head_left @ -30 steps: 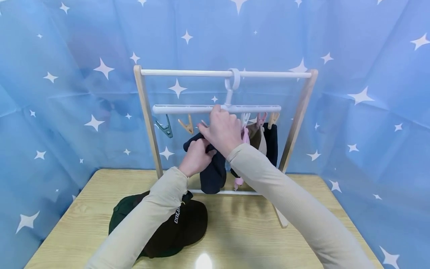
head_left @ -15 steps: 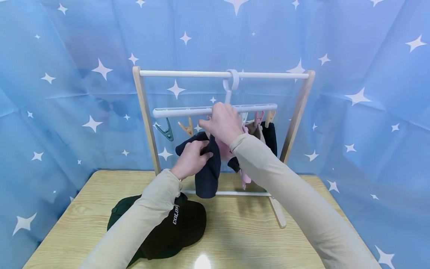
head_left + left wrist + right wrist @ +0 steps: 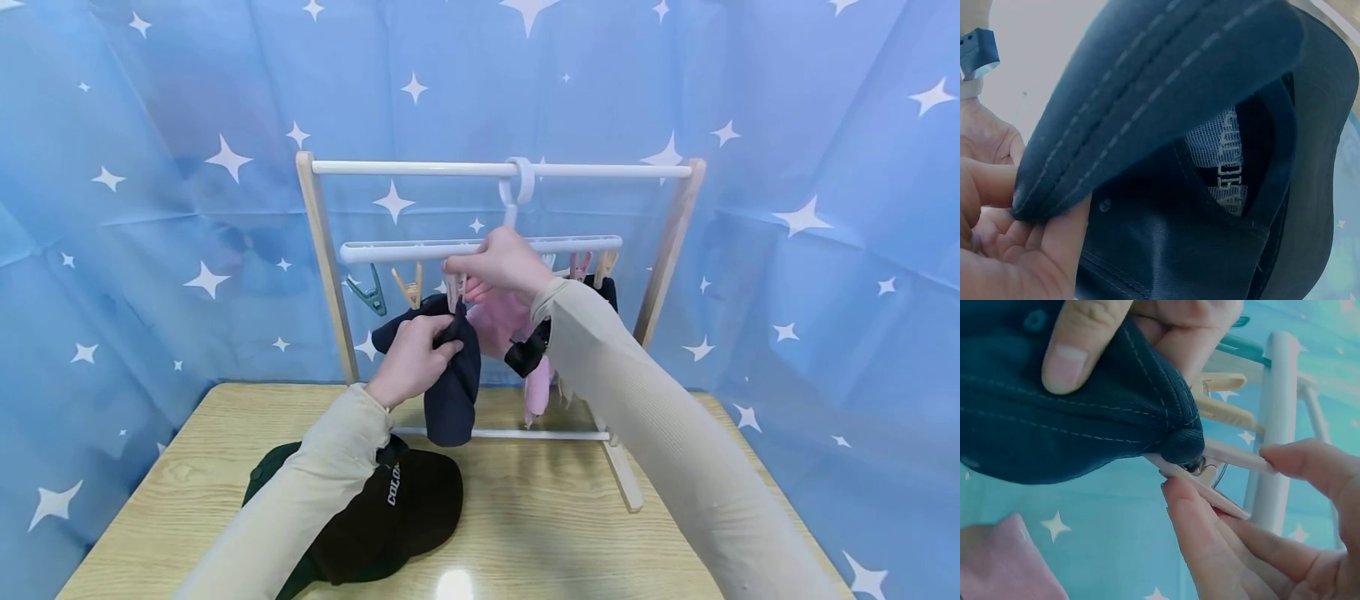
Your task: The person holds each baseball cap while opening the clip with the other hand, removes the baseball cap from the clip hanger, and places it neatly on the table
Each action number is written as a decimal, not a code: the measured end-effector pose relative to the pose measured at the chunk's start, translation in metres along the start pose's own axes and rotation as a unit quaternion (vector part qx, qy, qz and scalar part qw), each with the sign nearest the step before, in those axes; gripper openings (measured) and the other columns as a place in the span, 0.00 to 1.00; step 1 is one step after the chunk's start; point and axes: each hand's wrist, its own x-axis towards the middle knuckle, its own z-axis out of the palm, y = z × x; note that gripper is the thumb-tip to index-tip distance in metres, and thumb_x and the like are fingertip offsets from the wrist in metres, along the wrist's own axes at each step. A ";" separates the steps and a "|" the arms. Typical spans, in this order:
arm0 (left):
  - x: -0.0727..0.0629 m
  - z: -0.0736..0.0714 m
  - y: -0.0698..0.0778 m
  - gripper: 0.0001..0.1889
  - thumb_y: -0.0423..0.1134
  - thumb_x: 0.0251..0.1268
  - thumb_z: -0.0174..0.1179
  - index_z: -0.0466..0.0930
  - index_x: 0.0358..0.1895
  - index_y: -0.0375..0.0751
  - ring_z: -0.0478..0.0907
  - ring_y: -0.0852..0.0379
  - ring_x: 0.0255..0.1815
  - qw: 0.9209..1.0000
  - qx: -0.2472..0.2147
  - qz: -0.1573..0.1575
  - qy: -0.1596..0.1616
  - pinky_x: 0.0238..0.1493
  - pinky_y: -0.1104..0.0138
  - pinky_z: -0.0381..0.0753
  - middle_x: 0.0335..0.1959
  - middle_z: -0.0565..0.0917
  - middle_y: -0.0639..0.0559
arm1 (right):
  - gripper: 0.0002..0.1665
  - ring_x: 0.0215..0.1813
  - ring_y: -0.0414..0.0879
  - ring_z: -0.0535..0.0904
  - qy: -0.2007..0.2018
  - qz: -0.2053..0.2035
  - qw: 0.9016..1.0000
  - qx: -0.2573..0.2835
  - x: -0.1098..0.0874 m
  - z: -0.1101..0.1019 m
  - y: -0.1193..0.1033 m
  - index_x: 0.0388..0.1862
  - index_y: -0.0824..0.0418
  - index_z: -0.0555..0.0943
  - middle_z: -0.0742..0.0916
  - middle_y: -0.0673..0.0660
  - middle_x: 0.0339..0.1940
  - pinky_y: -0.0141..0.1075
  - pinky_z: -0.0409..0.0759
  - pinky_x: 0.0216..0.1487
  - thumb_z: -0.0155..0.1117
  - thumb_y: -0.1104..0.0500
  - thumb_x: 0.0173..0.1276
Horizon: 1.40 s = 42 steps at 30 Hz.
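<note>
A dark navy cap hangs in front of the rack, its visor pointing down. My left hand pinches its crown fabric, and the left wrist view shows stitched seams and the cap's inside. With thumb and fingers, my right hand grips a pale pink clothespin under the hanger bar. In the right wrist view, the clothespin has its jaws at the cap's top, around a rounded fabric knob. How deep the jaws reach is hidden by the cloth.
The white hanger hangs from the rack's rod. Green and yellow clothespins dangle left of the cap. Pink cloth and a black item hang at right. Dark caps lie on the table.
My left hand and the navy cap have shifted left and slightly down. The pale pink clothespin, hidden behind my right hand earlier, now shows between its fingers at the cap's top.
</note>
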 end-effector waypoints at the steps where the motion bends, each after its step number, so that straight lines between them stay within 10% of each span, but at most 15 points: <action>1: 0.000 -0.001 0.000 0.04 0.27 0.65 0.59 0.80 0.32 0.36 0.77 0.56 0.25 1.000 -0.001 0.001 0.002 0.30 0.64 0.74 0.26 0.81 0.49 | 0.17 0.26 0.49 0.84 -0.006 0.005 1.000 0.016 0.001 0.000 0.001 0.30 0.67 0.82 0.86 0.62 0.25 0.40 0.82 0.34 0.67 0.52 0.64; 19: -0.009 0.003 -0.007 0.12 0.28 0.68 0.57 0.69 0.24 0.38 0.66 0.56 0.18 0.994 -0.100 -0.047 -0.018 0.29 0.65 0.66 0.17 0.70 0.52 | 0.16 0.30 0.51 0.86 -0.036 0.025 0.992 0.119 0.011 0.002 0.008 0.42 0.73 0.84 0.87 0.64 0.28 0.39 0.83 0.35 0.62 0.59 0.70; 42: -0.053 0.005 -0.033 0.10 0.28 0.69 0.55 0.73 0.27 0.33 0.74 0.52 0.27 0.967 -0.235 -0.091 -0.049 0.32 0.66 0.69 0.20 0.76 0.49 | 0.20 0.32 0.47 0.86 -0.015 -0.037 0.999 0.022 0.010 0.007 0.014 0.35 0.66 0.88 0.88 0.59 0.36 0.37 0.82 0.34 0.66 0.48 0.66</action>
